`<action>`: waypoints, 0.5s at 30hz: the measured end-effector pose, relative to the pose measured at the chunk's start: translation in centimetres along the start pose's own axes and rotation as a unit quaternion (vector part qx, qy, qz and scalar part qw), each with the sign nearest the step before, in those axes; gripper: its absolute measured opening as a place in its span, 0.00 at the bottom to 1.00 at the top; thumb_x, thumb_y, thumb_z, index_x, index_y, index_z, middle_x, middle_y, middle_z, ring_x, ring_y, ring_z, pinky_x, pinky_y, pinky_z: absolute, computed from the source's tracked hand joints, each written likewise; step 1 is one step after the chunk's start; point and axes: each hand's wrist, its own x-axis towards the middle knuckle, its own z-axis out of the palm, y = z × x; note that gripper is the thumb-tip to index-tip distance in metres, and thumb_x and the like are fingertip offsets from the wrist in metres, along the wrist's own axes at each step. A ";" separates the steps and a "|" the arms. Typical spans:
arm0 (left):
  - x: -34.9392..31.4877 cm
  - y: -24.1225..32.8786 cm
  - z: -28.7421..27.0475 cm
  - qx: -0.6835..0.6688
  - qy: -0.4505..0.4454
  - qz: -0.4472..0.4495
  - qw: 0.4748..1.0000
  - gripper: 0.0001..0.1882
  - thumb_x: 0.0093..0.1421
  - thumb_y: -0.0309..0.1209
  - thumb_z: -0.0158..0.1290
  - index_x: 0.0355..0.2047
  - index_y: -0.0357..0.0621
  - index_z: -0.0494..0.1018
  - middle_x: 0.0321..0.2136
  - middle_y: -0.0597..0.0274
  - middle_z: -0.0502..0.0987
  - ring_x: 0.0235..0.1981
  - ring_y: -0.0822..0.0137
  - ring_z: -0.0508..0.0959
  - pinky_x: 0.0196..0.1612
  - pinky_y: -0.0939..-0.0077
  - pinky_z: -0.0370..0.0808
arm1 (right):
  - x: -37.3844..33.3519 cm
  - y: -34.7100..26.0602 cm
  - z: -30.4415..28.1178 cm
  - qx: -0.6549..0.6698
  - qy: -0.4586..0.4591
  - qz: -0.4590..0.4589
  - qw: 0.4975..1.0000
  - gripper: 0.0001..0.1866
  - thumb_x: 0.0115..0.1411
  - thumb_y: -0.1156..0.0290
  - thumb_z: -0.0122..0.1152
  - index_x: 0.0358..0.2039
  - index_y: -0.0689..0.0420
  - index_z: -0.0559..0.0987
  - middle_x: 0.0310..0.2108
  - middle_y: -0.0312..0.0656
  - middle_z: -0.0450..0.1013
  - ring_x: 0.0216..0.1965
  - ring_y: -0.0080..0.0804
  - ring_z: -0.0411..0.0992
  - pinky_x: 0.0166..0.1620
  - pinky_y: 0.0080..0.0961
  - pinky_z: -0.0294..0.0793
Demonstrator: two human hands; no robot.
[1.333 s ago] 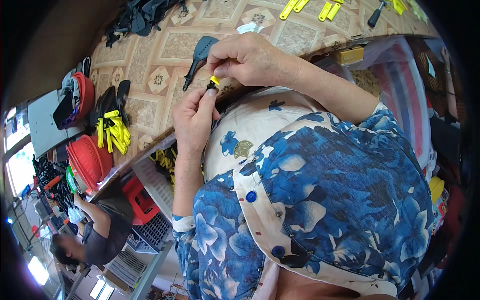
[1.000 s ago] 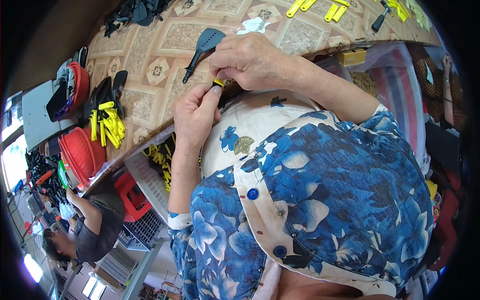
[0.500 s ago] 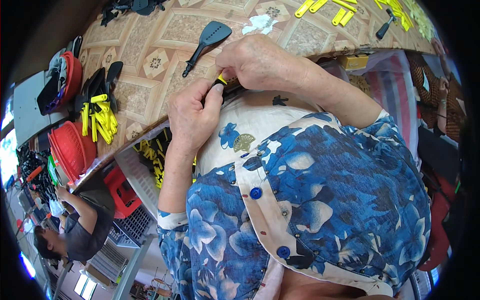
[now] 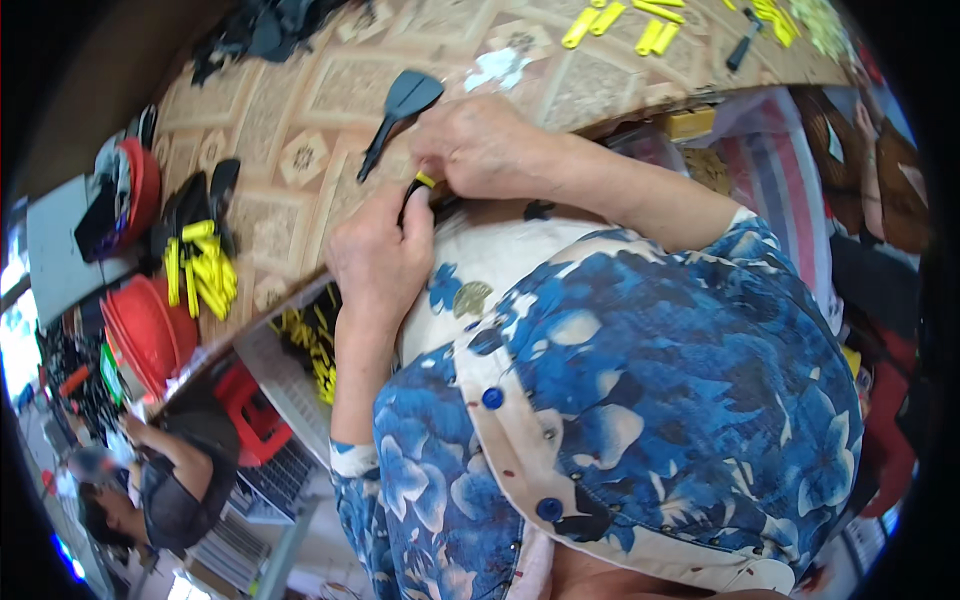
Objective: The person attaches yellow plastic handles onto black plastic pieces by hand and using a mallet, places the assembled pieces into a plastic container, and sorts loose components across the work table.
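My left hand is closed around a black utensil handle, thumb along its top, close to the table's near edge. A short yellow handle sleeve shows between my two hands, at the end of the black part. My right hand is curled closed on the yellow end, its fingertips hidden behind the back of the hand. The rest of the held utensil is out of sight. Just beyond my hands, a black slotted turner with a bare black shank lies on the table.
Yellow handle sleeves lie heaped beside black utensils at the table's left; others lie at the far right. A red basket stands by the left edge. A crate below holds yellow-and-black pieces. Another person sits lower left.
The whole view has shifted and tilted slightly. My hands stay together on the same handle, and less of the yellow sleeve shows between them.
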 end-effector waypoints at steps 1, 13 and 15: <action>0.0 -0.1 0.3 -0.017 0.010 -0.005 1.000 0.06 0.57 0.29 0.58 0.34 0.43 0.78 0.23 0.50 0.78 0.25 0.50 0.79 0.28 0.56 0.73 | 0.1 0.0 0.0 -0.002 0.003 -0.009 1.000 0.04 0.51 0.70 0.60 0.26 0.55 0.81 0.28 0.46 0.77 0.35 0.46 0.76 0.37 0.39 0.74; 0.2 -0.1 1.2 -0.039 0.070 0.057 0.995 0.16 0.56 0.22 0.59 0.46 0.43 0.78 0.34 0.53 0.80 0.34 0.55 0.80 0.38 0.65 0.75 | -0.6 4.0 -4.5 0.152 0.107 0.070 0.980 0.09 0.59 0.70 0.63 0.39 0.59 0.83 0.30 0.44 0.79 0.37 0.33 0.78 0.44 0.29 0.76; -0.2 -0.9 1.6 -0.138 0.079 -0.007 0.987 0.14 0.60 0.22 0.58 0.48 0.41 0.76 0.33 0.55 0.82 0.33 0.66 0.82 0.38 0.74 0.76 | -1.3 6.8 -6.0 -0.095 0.217 0.007 0.972 0.10 0.62 0.66 0.62 0.41 0.57 0.83 0.29 0.41 0.79 0.36 0.26 0.78 0.41 0.25 0.76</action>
